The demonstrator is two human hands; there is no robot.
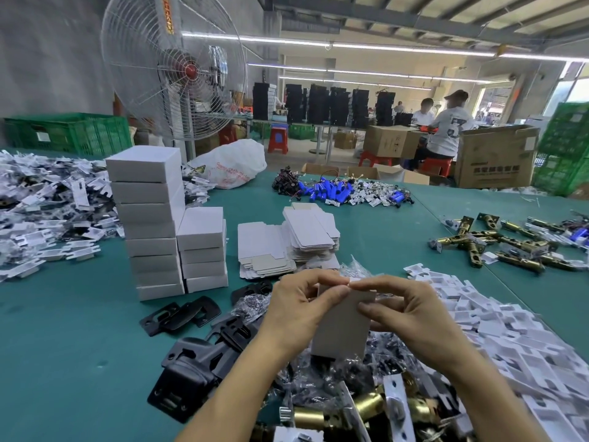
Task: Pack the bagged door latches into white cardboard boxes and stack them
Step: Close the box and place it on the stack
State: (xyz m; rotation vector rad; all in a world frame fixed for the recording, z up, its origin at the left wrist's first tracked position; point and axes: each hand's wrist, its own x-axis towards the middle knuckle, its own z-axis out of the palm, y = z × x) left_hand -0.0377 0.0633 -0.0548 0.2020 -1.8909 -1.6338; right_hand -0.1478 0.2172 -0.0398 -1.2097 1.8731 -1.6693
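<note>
Right now we hold one cardboard box (342, 327) upright in the lower middle of the frame, its grey face toward us. Our left hand (296, 309) curls its fingers over the upper left corner. Our right hand (411, 314) pinches the upper right edge, thumb in front, so both hands are closed on the box's top end. Whether a latch is already inside we cannot tell.

We judge the box to be light, thin and easily creased. It should bend along its folds and dent under a hard squeeze, so the hold belongs on edges and corners, with flat fingers against the panels.

The bagged latches (357, 406), piled at the bottom of the frame just below the box, look the opposite. Their brass bodies are likely heavy for their size, and the slick clear bags could slide in the fingers. Taking one round the metal barrel rather than by loose plastic seems safer.

A filled box we would grip by its long sides on the way to the stacked boxes (148, 218) at left middle, which stand tall and might topple if nudged. Flat blanks (261, 247) lie beyond our hands on the green table (79, 330).
</note>
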